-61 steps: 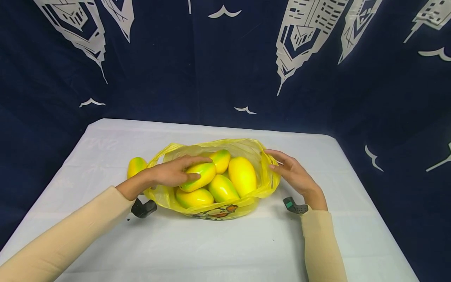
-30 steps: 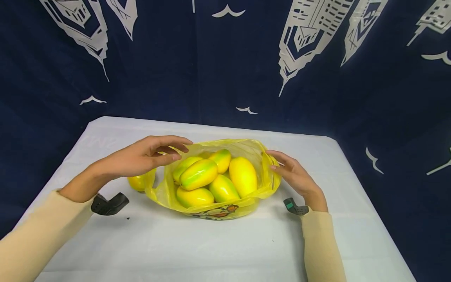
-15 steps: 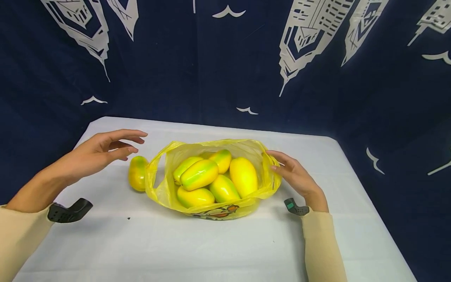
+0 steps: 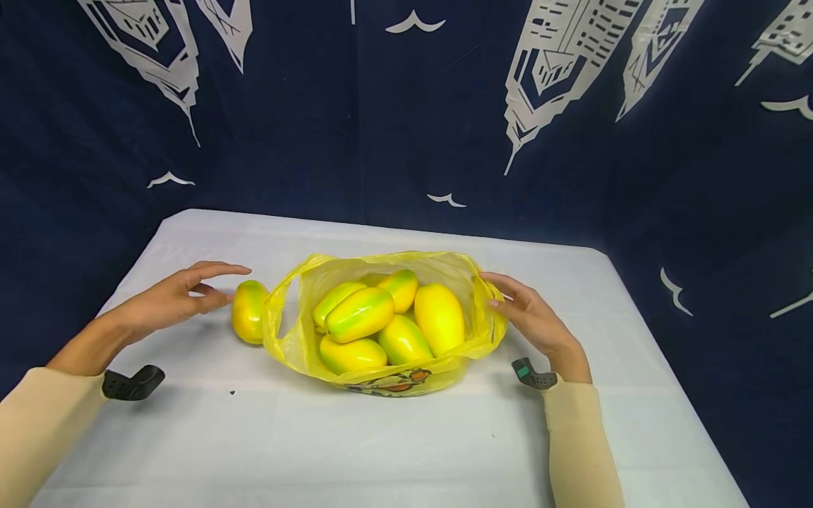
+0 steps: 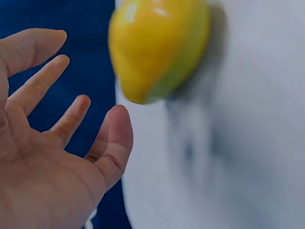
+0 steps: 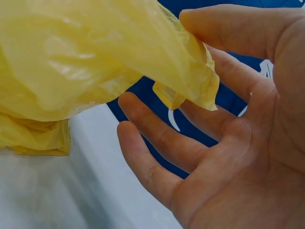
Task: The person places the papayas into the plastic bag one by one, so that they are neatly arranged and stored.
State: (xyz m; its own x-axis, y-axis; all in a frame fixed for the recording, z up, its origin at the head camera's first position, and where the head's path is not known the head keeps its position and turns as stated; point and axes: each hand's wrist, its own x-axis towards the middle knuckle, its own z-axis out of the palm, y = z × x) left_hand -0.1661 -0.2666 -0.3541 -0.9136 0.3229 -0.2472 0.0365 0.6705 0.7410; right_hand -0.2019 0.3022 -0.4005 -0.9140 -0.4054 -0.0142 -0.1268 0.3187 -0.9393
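Observation:
A yellow plastic bag [image 4: 394, 384] stands with its mouth spread wide, holding several yellow-green mangoes [image 4: 438, 319]. One more mango [image 4: 248, 312] lies on the table just left of the bag, by its handle loop. My left hand [image 4: 168, 300] is at that mango's left side, thumb and fingers spread apart, nothing in the palm; the left wrist view shows the mango [image 5: 157, 45] beyond the fingertips. My right hand [image 4: 530, 310] pinches the bag's right edge between thumb and fingers. In the right wrist view the yellow film [image 6: 95, 57] passes between them, its lower fingers extended.
A white-covered table [image 4: 381, 451] lies under everything. Behind it hangs a dark blue cloth [image 4: 305, 141] printed with white buildings and birds. A tiny dark speck [image 4: 232, 392] is on the table in front of the bag's left side.
My left hand has let go of a mango inside the bag, withdrawn left over the rim and lowered beside the loose mango. My right hand stays at the bag's edge.

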